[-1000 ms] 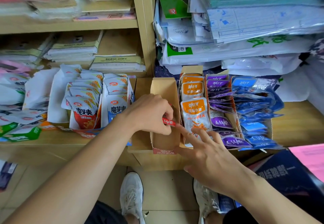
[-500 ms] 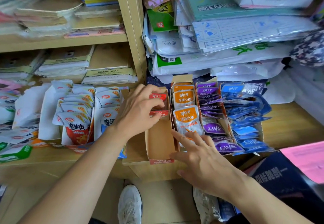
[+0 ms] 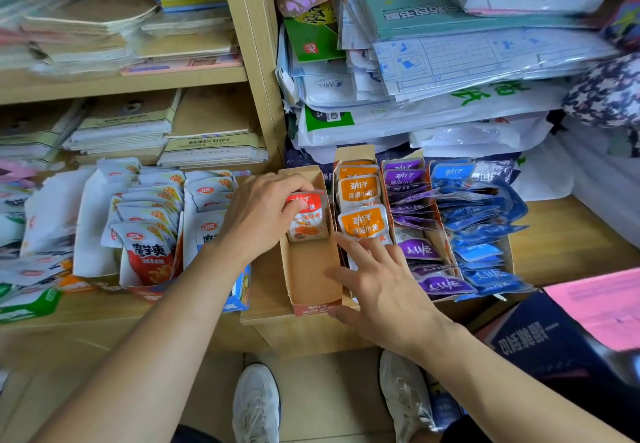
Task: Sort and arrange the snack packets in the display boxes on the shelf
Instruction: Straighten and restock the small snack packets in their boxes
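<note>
While left hand (image 3: 260,214) pinches, red packet (image 3: 308,225) stands, apparently upright.

Left hand (image 3: 259,220) grips red packet (image 3: 307,219) inside brown box (image 3: 313,269).

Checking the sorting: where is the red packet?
Head view, centre: the left hand holds the red packet at the back of the brown box, left of the orange packets.

Your left hand (image 3: 259,215) and right hand (image 3: 384,292) are bare, forearms (image 3: 145,331) unsleeved; you wear white lace-up trainers (image 3: 256,404) and dark legwear (image 3: 464,431).
</note>
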Tool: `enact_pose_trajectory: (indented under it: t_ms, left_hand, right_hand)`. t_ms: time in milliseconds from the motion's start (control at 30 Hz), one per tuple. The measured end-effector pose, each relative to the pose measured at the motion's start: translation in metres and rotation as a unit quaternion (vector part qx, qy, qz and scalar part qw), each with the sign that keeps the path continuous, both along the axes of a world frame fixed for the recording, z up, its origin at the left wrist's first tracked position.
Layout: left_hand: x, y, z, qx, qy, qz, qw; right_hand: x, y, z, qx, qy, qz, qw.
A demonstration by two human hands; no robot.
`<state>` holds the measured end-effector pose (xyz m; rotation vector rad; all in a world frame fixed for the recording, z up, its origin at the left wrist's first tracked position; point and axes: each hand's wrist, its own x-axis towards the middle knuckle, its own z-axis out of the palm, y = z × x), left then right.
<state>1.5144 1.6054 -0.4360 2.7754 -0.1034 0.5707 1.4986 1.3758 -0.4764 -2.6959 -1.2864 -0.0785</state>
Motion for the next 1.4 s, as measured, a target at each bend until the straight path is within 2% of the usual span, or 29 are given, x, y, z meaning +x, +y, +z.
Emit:
enact_pose_trajectory:
  t_ms: [233,333,533,667,767,900,1067,1167,1400]
  left_hand:
    - [0.007,-0.002,-0.012,0.067,-0.054,0.078,0.993]
    - [0.004,0.003,-0.013,0.058,-0.066,0.119,0.989]
    - [0.004,0.006,-0.008,-0.099,-0.01,0.142,0.985]
    - [0.013,0.004,-0.003,-0.098,-0.014,0.136,0.986]
    - [0.02,0.001,-0.002,-0.136,-0.021,0.154,0.978]
    - [0.025,-0.002,0.0,-0.182,-0.019,0.166,0.969]
    - [0.003,-0.005,0.003,-0.246,0.014,0.174,0.953]
    - [-0.024,-0.011,-0.001,-0.273,0.072,0.165,0.945]
    - [-0.06,-0.017,-0.029,-0.233,0.183,0.182,0.938]
  right_hand:
    - [-0.001,0.001,-0.005,0.0,-0.003,0.016,1.0]
    - [-0.001,0.002,-0.006,0.004,-0.005,0.011,1.0]
    - [0.0,0.006,-0.007,0.01,-0.019,-0.005,1.0]
    - [-0.001,0.008,-0.007,0.025,-0.033,-0.019,0.999]
    - [-0.002,0.009,-0.003,0.03,-0.045,-0.027,0.998]
    - [0.002,0.013,-0.006,0.036,-0.1,0.036,0.994]
    - [0.014,0.017,-0.01,0.056,-0.118,0.064,0.989]
    - [0.016,0.021,-0.007,0.072,-0.135,0.074,0.986]
    - [0.008,0.018,-0.014,0.056,-0.135,0.091,0.985]
